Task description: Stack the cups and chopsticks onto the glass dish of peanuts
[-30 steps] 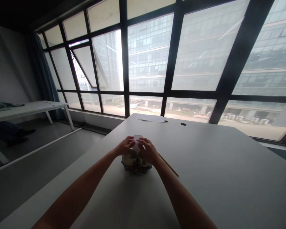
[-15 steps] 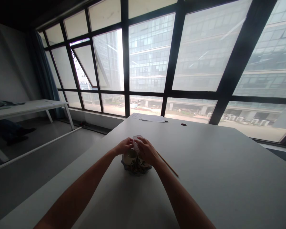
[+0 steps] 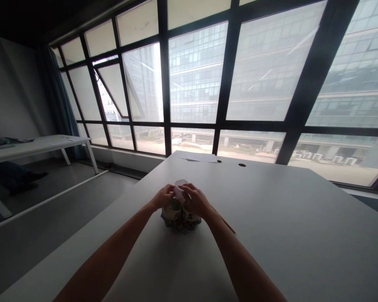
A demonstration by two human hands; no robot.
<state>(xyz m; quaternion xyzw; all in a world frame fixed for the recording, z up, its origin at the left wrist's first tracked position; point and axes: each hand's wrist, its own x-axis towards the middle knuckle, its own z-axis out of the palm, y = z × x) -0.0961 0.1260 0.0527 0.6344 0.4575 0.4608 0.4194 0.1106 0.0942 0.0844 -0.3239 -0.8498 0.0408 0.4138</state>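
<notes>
My left hand [image 3: 163, 197] and my right hand [image 3: 195, 200] meet above a small decorated holder. Between their fingertips is a thin, whitish translucent piece [image 3: 180, 189], pinched from both sides; its exact kind I cannot make out. Below it are two cream round pots [image 3: 171, 212] with black characters on the front, the left one showing its open mouth. They sit in a dark base [image 3: 181, 227] with brownish bits and an uneven edge. My right hand hides part of the right pot. A thin brown stick [image 3: 229, 226] lies beside my right forearm, partly covered by it.
The white table [image 3: 271, 218] extends around the holder. Sheets of paper [image 3: 201, 157] and a round cable hole [image 3: 242, 165] are near its far edge, before large windows. Another white table [image 3: 50, 144] stands at left, with a person's legs [image 3: 12, 174] beneath it.
The translucent piece is slightly turned between my fingers and shows more of its face. Both hands stay over the pots, and the view has tilted a little.
</notes>
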